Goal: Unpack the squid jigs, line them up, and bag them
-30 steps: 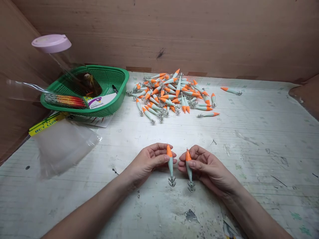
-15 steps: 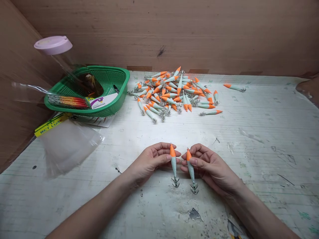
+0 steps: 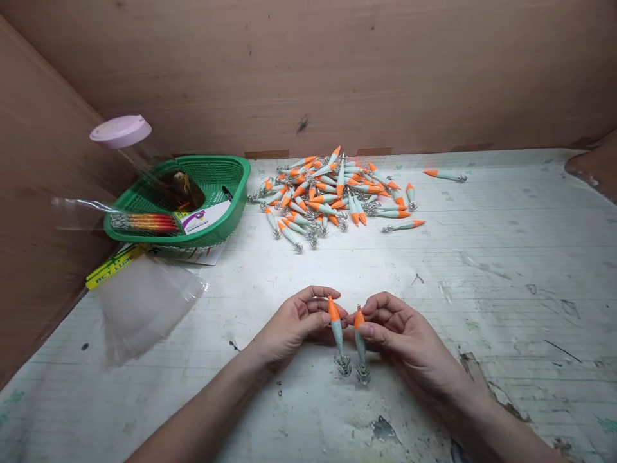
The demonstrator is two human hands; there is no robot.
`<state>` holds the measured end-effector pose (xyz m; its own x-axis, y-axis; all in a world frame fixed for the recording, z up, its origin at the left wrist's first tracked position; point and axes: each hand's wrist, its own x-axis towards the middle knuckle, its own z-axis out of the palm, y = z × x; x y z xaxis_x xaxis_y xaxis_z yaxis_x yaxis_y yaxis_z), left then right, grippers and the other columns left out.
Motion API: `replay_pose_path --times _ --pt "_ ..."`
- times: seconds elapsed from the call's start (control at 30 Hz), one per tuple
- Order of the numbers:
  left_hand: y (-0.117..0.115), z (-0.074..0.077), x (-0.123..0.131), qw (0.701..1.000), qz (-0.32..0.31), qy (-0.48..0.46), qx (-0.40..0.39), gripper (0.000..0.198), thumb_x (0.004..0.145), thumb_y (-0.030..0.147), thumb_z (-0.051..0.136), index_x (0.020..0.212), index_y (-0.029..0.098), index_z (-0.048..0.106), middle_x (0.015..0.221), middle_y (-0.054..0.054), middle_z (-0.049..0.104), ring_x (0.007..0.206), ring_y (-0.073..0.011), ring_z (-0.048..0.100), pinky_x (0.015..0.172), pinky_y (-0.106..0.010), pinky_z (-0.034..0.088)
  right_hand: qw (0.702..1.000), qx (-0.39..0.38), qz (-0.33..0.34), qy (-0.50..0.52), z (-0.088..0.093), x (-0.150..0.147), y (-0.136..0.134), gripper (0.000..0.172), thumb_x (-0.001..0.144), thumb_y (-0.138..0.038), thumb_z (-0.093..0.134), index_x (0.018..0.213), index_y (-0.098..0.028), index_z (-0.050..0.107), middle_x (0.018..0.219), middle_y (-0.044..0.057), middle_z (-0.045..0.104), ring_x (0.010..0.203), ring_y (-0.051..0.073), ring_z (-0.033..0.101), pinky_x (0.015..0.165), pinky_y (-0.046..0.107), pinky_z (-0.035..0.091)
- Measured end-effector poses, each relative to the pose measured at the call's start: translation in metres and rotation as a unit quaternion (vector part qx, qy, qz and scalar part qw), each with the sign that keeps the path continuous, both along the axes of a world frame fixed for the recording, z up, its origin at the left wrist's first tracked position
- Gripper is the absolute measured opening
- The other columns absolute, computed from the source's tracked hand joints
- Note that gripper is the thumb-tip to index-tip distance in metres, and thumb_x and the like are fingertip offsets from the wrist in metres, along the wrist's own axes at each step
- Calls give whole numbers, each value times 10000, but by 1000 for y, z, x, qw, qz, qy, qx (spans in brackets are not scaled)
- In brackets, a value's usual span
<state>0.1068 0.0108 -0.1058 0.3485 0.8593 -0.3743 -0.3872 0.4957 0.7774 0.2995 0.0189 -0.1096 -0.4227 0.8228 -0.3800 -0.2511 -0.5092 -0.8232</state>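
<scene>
My left hand (image 3: 292,325) pinches a squid lure (image 3: 337,331) by its orange head; the pale green body hangs down with the hooks near the table. My right hand (image 3: 405,337) pinches a second, matching lure (image 3: 360,341) the same way. The two lures hang side by side, almost touching, over the near middle of the white table (image 3: 482,257). A pile of several more orange-and-green lures (image 3: 332,190) lies at the back of the table, and one stray lure (image 3: 446,174) lies to its right.
A green basket (image 3: 212,193) at the back left holds packaged lures and a card. A pink-lidded clear cup (image 3: 120,132) stands behind it. Clear plastic bags (image 3: 142,302) with a yellow label lie in front of the basket. Brown walls close the left and back sides.
The two lures have come closer together between my hands. The view has tilted, so everything sits a little lower in the picture.
</scene>
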Motion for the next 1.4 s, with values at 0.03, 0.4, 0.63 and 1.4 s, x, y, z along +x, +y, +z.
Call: replay_pose_path --times 0.03,0.4,0.63,1.4 --pt "0 0 0 1000 1 5 -1 297 760 218 704 1027 162 587 923 -71 683 819 -162 654 757 -284 501 1000 1 0 0 -1 0 0 315 674 -297 808 843 -200 561 810 -5 676 721 121 648 668 228 504" --pt "2 2 1 994 20 108 26 413 617 340 808 928 138 626 842 -42 650 754 -153 622 709 -284 489 997 62 -24 -39 -1 -10 1 378 577 -362 848 764 -184 573 702 -19 619 661 126 589 596 236 491" --pt "23 20 -1 988 49 143 18 393 543 309 843 840 139 650 823 -34 671 738 -149 639 730 -274 484 988 113 -6 -101 10 -26 32 444 520 -434 850 737 -177 561 685 -13 610 643 143 594 583 265 492" --pt "84 17 -48 688 106 637 330 252 789 76 471 918 183 659 910 -61 642 774 -188 571 731 -321 434 701 509 -57 -497 10 23 132 160 838 -221 455 752 -210 589 798 79 661 708 213 585 665 356 474"
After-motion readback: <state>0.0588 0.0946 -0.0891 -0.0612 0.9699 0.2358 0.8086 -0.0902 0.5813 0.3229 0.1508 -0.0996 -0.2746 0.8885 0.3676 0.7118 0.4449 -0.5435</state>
